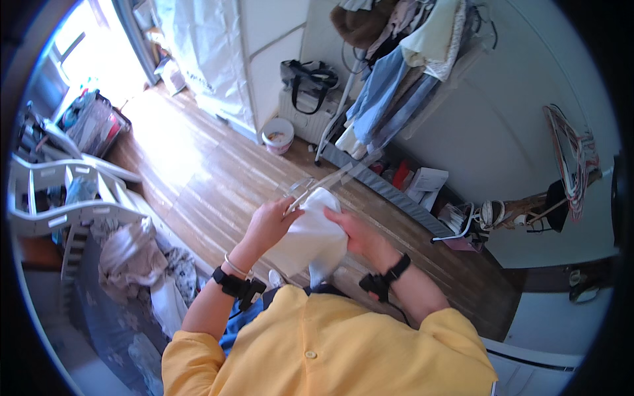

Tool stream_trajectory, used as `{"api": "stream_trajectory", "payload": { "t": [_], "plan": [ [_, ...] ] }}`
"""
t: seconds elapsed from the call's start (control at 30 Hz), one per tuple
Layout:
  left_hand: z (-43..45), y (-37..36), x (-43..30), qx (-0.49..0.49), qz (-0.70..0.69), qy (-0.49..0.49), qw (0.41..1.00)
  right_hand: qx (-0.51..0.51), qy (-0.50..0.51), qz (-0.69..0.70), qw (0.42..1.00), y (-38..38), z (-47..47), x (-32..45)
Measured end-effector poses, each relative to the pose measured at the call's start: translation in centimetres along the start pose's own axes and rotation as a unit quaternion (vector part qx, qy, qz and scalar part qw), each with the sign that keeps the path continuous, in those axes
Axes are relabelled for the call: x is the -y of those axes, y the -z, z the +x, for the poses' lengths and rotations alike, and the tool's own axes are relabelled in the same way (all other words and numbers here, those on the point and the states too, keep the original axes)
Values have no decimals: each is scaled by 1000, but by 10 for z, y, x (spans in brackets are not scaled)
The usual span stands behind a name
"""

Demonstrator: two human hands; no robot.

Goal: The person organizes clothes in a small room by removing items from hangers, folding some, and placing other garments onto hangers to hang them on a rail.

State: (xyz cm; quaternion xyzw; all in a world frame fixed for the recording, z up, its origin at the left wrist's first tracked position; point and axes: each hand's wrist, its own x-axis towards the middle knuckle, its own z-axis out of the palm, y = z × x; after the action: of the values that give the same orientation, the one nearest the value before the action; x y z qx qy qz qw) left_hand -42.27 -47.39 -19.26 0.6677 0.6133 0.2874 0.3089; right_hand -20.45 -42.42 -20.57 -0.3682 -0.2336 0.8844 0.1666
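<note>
My left hand [270, 225] is closed around a pale clothes hanger [317, 185], whose slim arm points up and to the right. A white piece of cloth [317, 232], probably a garment, hangs below and between my hands. The fingers of my right hand [354, 228] grip the right edge of this cloth, with the thumb on top. Part of the hanger seems to lie along or behind the cloth's upper edge; how far it reaches inside cannot be told.
A clothes rack with garments [391, 94] stands ahead to the right, above a grey storage box [396, 198]. Several hangers [569, 158] hang by the right wall. A white bucket [278, 136] stands on the wooden floor. Crumpled clothes [133, 262] lie on the bed at left.
</note>
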Motion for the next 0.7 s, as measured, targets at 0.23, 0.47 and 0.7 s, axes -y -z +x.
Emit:
{"api": "stream_trajectory", "payload": {
  "t": [0.23, 0.47, 0.7],
  "plan": [
    [70, 13, -89, 128, -27, -157, 979, -178, 185, -31, 966, 64, -96, 22],
    [152, -36, -264, 25, 159, -288, 944, -192, 367, 15, 910, 138, -201, 70],
    [285, -129, -432, -213, 17, -473, 855, -178, 538, -2, 824, 198, -314, 174]
  ]
}}
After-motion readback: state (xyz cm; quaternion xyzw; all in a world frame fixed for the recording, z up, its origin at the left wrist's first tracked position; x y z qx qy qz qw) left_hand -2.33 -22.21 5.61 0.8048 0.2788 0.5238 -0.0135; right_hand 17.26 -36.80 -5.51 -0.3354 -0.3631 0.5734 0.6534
